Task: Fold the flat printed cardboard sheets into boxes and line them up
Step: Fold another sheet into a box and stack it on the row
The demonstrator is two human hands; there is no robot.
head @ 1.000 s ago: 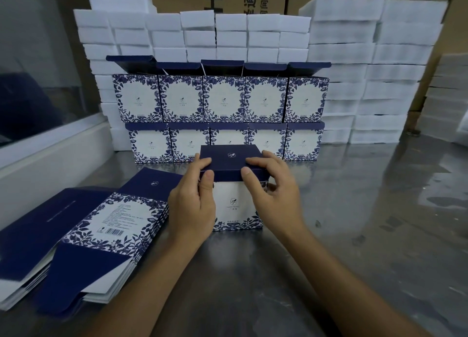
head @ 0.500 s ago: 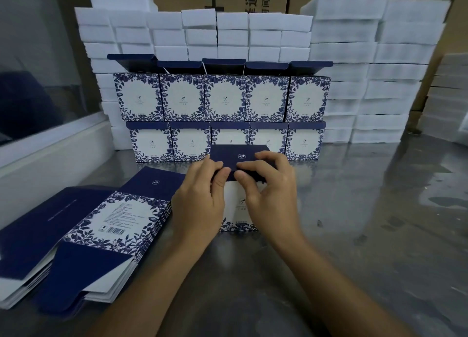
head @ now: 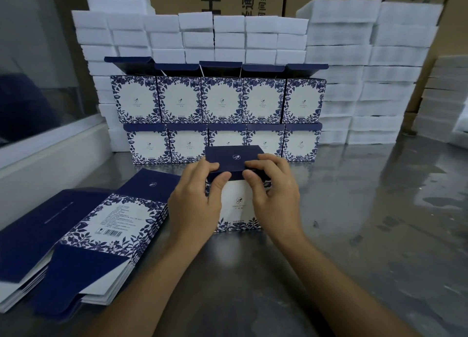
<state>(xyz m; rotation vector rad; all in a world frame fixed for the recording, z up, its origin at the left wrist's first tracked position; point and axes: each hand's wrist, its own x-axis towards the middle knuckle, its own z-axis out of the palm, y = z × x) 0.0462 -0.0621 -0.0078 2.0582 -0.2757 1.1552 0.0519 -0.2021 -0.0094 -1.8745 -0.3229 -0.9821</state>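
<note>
Two hands pinch the navy lid flap (head: 233, 159) of a floral box (head: 238, 205) standing on the steel table (head: 354, 222): left hand (head: 195, 205) and right hand (head: 273, 197), thumbs under the front edge. A small white logo marks the flap; the lettering below is too small to read. Left of the grip lie flat printed sheets (head: 101, 225) bearing a barcode; beyond it, ten finished boxes (head: 220, 101) in two rows.

Both hands (head: 235, 197) seemingly on box lid (head: 234, 158)

Navy and white boxes on a grey table

The boxes (head: 217, 100) show white panels ringed by blue leaf print, with plain navy lids; the flat sheets (head: 83, 230) match, and the foam blocks (head: 339, 35) behind are white.
</note>
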